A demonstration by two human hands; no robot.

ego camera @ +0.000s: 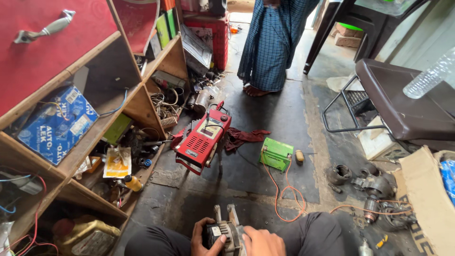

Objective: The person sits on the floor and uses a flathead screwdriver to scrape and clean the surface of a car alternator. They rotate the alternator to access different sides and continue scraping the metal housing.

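At the bottom of the view, between my knees, I hold a grey metal alternator (227,226) with both hands. My left hand (204,235) grips its left side, thumb across the dark end cap. My right hand (261,242) wraps around its right side. Two metal lugs of the housing stick up above my fingers. My dark trousers (313,232) frame it on both sides.
A red charger box (203,139) stands on the dark floor ahead, with a green battery (276,153) and orange wires (284,194) to its right. Wooden shelves (95,137) full of parts fill the left. Metal parts (374,189) lie right. Another person in a checked wrap (270,45) stands behind.
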